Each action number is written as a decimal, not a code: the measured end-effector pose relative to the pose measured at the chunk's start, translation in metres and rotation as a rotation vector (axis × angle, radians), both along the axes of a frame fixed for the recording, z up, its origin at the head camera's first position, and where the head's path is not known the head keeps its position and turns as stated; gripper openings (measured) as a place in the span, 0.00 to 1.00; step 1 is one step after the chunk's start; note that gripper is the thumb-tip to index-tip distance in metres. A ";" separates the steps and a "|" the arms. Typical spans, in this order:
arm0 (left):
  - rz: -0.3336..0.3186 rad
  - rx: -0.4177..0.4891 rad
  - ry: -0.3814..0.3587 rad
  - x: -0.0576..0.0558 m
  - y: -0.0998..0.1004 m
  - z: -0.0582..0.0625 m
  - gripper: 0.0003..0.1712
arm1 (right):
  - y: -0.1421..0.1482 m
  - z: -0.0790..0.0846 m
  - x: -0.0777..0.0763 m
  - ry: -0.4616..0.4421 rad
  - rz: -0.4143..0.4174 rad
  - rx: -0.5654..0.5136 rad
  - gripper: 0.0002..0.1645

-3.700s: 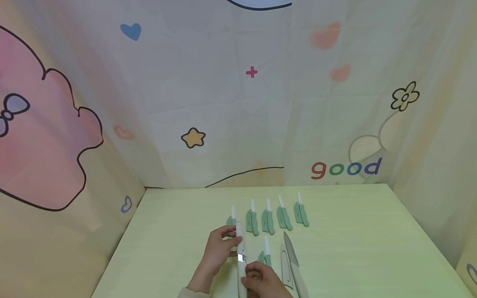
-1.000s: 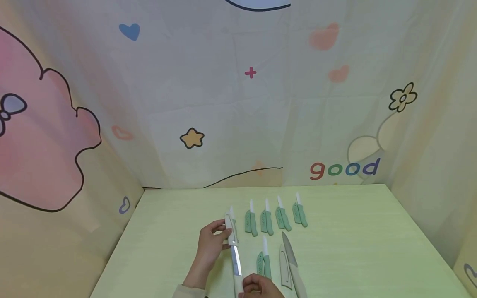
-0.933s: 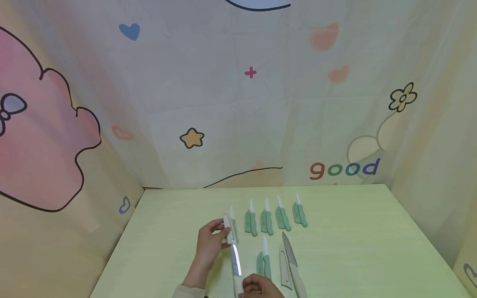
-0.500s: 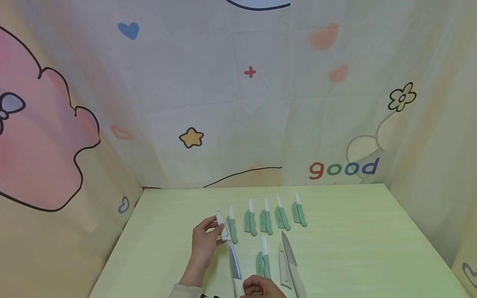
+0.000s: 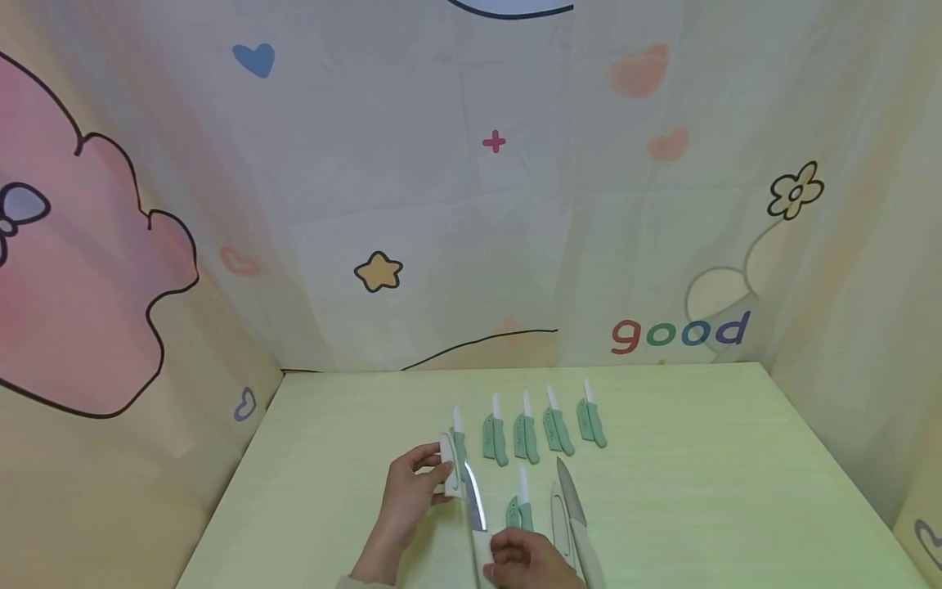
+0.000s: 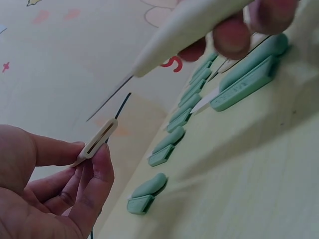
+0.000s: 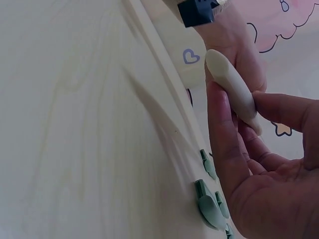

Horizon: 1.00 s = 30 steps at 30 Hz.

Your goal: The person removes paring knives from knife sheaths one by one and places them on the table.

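Observation:
My left hand [image 5: 408,495] pinches a slim white knife sheath [image 5: 449,466] between thumb and fingers; a slot shows along it in the left wrist view. My right hand [image 5: 531,558] grips the cream handle of a kitchen knife [image 5: 477,503], its bare metal blade pointing away from me. The blade tip lies just right of the sheath, outside it. In the left wrist view both sheath [image 6: 97,139] and knife [image 6: 169,42] are held up above the tabletop. The right wrist view shows the handle [image 7: 233,87] between thumb and fingers, with the blade hidden behind it.
Several small green-handled knives with white blades [image 5: 500,442] lie in a row at the back, green covers alongside. One more green knife [image 5: 526,515] lies nearer me. Right of my right hand lie a second cream-handled knife [image 5: 586,540] and its sheath [image 5: 561,517].
At first the sheath covered the blade; the two were drawn apart until the blade came free. Since half a second ago, the sheath has come right and nearer me, and the knife has shifted right.

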<state>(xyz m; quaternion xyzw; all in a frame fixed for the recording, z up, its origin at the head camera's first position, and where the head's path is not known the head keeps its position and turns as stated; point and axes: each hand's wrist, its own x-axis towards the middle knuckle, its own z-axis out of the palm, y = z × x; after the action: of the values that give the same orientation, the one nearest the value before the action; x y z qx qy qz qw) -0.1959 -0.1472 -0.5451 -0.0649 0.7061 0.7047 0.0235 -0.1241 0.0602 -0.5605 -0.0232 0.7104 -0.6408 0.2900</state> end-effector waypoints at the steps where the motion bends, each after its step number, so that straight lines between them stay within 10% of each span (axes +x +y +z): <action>1: -0.012 0.000 -0.006 0.002 0.001 -0.001 0.20 | 0.001 0.000 -0.001 0.016 -0.001 -0.003 0.15; 30: -0.157 0.006 -0.076 0.038 0.025 -0.008 0.22 | 0.006 0.006 -0.007 0.047 -0.117 -0.122 0.23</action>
<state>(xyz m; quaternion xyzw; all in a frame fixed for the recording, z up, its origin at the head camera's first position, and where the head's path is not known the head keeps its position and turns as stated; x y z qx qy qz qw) -0.1584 -0.1224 -0.5527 -0.0360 0.7054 0.6999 0.1057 -0.1310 0.0665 -0.5544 -0.0146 0.6769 -0.6980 0.2333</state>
